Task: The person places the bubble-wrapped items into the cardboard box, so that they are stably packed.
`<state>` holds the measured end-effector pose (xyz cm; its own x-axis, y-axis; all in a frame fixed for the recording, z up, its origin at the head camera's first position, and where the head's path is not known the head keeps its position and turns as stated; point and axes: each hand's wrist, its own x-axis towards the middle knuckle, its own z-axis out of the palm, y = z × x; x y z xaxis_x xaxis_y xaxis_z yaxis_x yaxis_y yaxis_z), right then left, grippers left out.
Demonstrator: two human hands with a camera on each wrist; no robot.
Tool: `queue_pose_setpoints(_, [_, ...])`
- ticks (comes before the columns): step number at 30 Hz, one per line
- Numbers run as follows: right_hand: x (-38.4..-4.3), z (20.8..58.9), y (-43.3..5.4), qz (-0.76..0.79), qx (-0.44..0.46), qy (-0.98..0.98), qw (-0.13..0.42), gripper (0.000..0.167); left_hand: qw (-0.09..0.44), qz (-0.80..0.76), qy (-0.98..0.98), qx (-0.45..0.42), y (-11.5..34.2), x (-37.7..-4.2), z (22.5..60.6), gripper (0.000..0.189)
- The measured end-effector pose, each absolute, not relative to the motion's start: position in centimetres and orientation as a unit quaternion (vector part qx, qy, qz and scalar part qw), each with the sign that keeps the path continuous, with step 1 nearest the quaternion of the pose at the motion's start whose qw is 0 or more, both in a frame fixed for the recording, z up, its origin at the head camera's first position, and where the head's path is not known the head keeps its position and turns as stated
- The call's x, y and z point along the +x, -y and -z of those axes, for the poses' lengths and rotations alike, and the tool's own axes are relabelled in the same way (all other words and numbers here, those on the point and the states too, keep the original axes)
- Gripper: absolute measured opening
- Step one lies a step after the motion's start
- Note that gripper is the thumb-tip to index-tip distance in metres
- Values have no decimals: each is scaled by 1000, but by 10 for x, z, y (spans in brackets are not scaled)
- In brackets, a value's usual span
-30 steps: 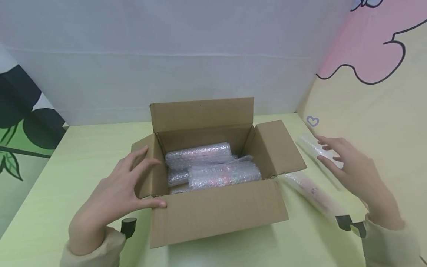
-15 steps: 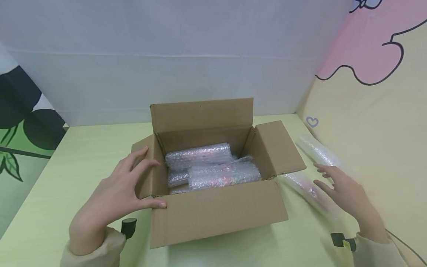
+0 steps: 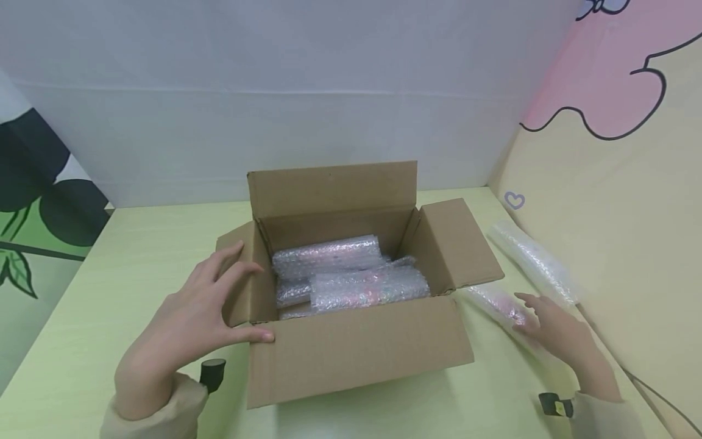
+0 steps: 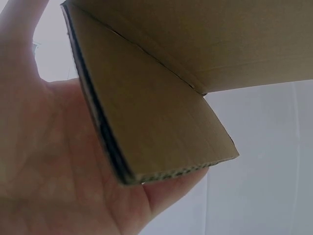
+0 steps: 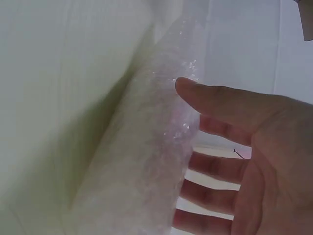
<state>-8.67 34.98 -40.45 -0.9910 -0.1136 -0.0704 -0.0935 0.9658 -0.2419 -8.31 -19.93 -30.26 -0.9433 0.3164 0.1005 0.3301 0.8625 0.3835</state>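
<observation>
An open cardboard box (image 3: 356,356) stands in the middle of the head view, flaps spread outward. My left hand (image 3: 183,317) holds its left side, fingers bent over the left flap and thumb lying on the front flap's corner. In the left wrist view that flap (image 4: 146,122) sits against the palm. On the right, my right hand (image 3: 565,335) is at a bubble-wrapped roll (image 3: 496,305) lying on the table. The right wrist view has the thumb overlapping this roll (image 5: 142,147), with the other fingers extended along its far side, tips partly hidden.
Inside the box lie several bubble-wrapped packs (image 3: 370,286) with pinkish contents. A second bubble-wrapped roll (image 3: 534,262) rests farther right, near the side wall. Along that wall's base runs a thin cable (image 3: 658,399). A white back wall (image 3: 307,134) rises behind the table.
My right hand has moved down and toward the front, from over the farther roll to the nearer one. The left hand and the box have stayed put.
</observation>
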Motion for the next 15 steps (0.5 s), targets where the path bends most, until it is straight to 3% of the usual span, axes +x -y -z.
queue_pose_setpoints(9, [-87, 397, -354, 123, -50, -990, 45, 61, 20, 198, 965, -170, 199, -83, 302, 88])
queue_pose_setpoints(15, [-92, 345, -360, 84, -24, -996, 23, 69, 22, 198, 965, -171, 199, -83, 303, 88])
